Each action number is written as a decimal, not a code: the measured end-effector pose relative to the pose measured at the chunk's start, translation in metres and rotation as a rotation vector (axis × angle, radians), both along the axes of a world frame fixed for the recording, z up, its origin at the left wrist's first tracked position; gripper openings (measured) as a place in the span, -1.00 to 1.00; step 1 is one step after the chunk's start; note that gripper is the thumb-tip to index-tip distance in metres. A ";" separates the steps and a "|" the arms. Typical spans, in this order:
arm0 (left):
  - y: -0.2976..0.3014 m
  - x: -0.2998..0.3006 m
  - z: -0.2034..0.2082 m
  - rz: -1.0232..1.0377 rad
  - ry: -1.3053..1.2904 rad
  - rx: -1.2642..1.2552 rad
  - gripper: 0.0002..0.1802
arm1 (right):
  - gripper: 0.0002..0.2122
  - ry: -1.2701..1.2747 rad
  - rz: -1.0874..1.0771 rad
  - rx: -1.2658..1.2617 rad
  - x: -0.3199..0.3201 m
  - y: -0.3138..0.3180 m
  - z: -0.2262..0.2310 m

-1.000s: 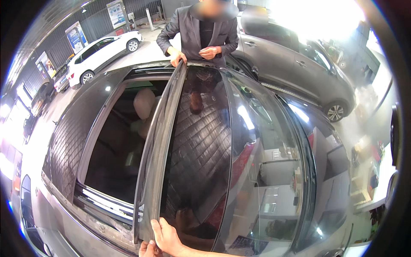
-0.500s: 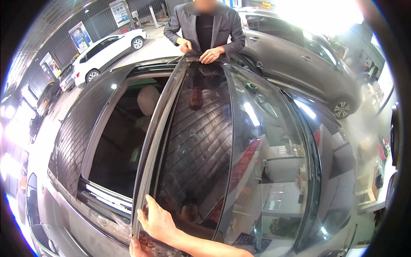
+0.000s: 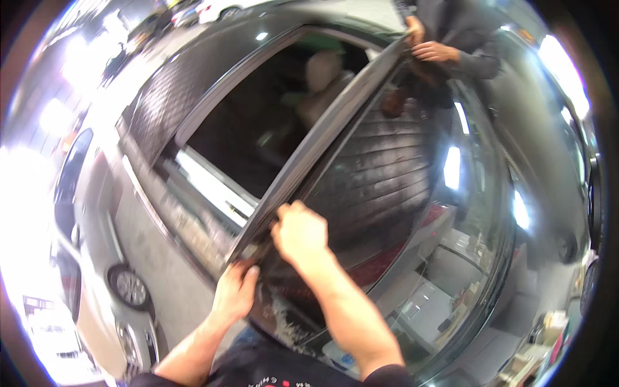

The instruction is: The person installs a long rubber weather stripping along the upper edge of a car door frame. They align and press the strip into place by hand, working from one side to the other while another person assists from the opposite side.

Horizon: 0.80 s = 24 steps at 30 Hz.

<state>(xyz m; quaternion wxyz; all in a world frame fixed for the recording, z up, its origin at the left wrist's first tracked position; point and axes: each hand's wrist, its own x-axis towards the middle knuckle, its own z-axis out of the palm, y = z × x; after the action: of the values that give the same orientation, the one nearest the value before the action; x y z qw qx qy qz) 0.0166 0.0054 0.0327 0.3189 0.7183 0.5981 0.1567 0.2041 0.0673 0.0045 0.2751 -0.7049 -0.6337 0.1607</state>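
A long grey roof bar [image 3: 322,137] runs slantwise over the car roof, between the open sunroof hole [image 3: 251,119] and the dark glass panel [image 3: 367,174]. My left hand [image 3: 236,291] is closed at its near end, thumb up and fingers partly hidden beneath. Further up the bar, my right hand [image 3: 300,233] is curled on its right edge, next to the glass. At the far end a co-worker's two hands [image 3: 433,50] are on the bar too.
A pale headrest [image 3: 324,71] shows through the hole. A silver car [image 3: 103,258] is parked on the left, and a grey car [image 3: 541,135] stands on the right. Beneath the near end, the roof edge [image 3: 206,251] looks dirty. Boxes [image 3: 548,329] lie at the lower right.
The view has swung and tilted, so the roof lies slantwise and both my forearms show. My left hand now shows in full at the bar's near end; my right hand stays on the bar.
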 end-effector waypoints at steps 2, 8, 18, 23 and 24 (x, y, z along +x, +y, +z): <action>0.005 0.005 0.008 -0.046 0.101 0.019 -0.61 | -0.84 -0.145 0.240 0.200 0.011 0.002 0.008; 0.013 0.018 0.008 -0.015 0.245 0.025 -0.61 | -0.78 -0.270 0.763 0.195 0.015 0.010 0.004; 0.007 0.025 -0.025 0.123 0.175 0.211 -0.76 | -0.74 -0.119 0.695 0.336 0.007 0.008 -0.015; 0.010 0.023 -0.025 0.148 0.196 0.138 -0.76 | -0.76 -0.154 0.715 0.286 0.003 0.012 -0.014; 0.010 0.022 -0.023 0.140 0.176 0.151 -0.76 | -0.78 -0.157 0.702 0.297 0.000 0.011 -0.014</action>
<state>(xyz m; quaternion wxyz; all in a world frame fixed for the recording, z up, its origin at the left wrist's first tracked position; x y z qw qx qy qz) 0.0386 0.0151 0.0093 0.1986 0.7077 0.6590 0.1595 0.2036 0.0786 -0.0097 0.2533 -0.4077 -0.8718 0.0973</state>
